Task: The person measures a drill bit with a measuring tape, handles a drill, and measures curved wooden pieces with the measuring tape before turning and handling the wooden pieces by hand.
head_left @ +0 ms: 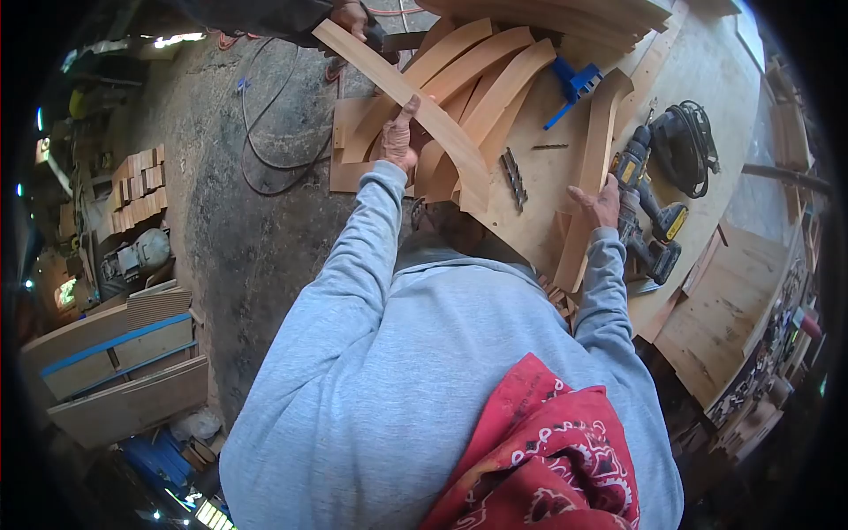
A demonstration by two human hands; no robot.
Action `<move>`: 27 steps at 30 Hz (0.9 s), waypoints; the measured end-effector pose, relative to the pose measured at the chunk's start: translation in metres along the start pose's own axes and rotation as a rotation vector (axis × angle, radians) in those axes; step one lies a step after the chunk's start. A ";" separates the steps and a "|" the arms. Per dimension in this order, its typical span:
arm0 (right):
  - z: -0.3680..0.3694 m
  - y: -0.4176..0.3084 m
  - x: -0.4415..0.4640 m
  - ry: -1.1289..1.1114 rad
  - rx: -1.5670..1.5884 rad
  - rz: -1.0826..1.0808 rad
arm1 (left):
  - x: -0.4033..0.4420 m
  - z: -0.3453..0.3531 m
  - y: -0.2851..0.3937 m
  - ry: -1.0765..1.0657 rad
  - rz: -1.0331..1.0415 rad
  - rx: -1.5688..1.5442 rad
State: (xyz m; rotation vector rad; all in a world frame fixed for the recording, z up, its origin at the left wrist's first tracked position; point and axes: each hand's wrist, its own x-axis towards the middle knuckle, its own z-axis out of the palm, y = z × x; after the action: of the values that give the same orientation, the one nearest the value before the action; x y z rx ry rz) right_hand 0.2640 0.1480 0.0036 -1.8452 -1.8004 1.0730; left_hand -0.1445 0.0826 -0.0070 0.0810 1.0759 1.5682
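My left hand (399,140) is closed around a curved wooden slat (430,117), its thumb on the upper face. The slat slants over several similar curved wooden pieces (455,75) on the workbench (552,190). At the slat's far end is another person's hand (351,18); whether it touches the slat I cannot tell. My right hand (599,205) grips a second curved wooden piece (594,150), thumb on one side and fingers on the other. That piece lies lengthwise near the bench's right part, its near end close to my body.
Right of my right hand lie cordless drills (638,172) and a black corded power tool (687,146). A blue plastic jig (574,86) and drill bits (514,179) rest on the bench. A hose (256,159) loops across the floor; stacked wood blocks (140,190) stand left.
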 end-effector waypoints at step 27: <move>0.014 0.008 0.000 0.035 0.074 -0.039 | -0.030 0.018 -0.004 -0.079 -0.036 0.050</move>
State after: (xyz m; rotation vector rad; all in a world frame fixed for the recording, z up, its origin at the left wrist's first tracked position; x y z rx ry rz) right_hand 0.2594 0.1435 -0.0111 -1.7676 -1.7455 1.0717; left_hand -0.1211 0.0681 0.0150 0.1558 1.0493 1.4941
